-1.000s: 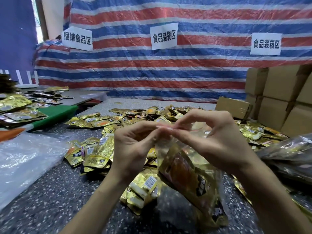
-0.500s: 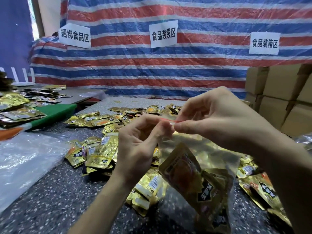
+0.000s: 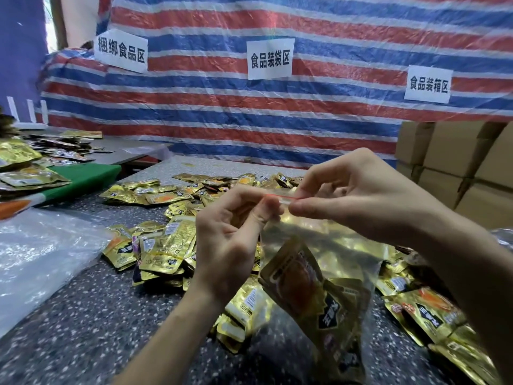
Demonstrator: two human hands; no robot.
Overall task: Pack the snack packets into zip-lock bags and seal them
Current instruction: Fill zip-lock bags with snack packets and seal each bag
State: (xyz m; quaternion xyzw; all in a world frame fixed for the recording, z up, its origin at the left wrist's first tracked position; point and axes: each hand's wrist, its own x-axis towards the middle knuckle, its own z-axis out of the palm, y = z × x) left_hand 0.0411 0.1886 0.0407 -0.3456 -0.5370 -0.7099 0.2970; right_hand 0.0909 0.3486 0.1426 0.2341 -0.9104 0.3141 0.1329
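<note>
Now both hands — left hand (image 3: 230, 240), right hand (image 3: 358, 201) — pinch the filled zip-lock bag (image 3: 319, 273) at its seal strip (image 3: 280, 196), loose snack packets (image 3: 163, 245) across the worktop (image 3: 83, 315) unpacked.

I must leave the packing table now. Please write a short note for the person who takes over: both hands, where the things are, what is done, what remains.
Left hand: pinches the zip strip of the zip-lock bag.
Right hand: pinches the same strip, close beside the left.
The bag hangs above the table, with gold snack packets inside.
Done: this bag is filled. Whether the strip is fully closed cannot be told.
Left: finish the seal, then bag the loose packets lying on the table.
</note>
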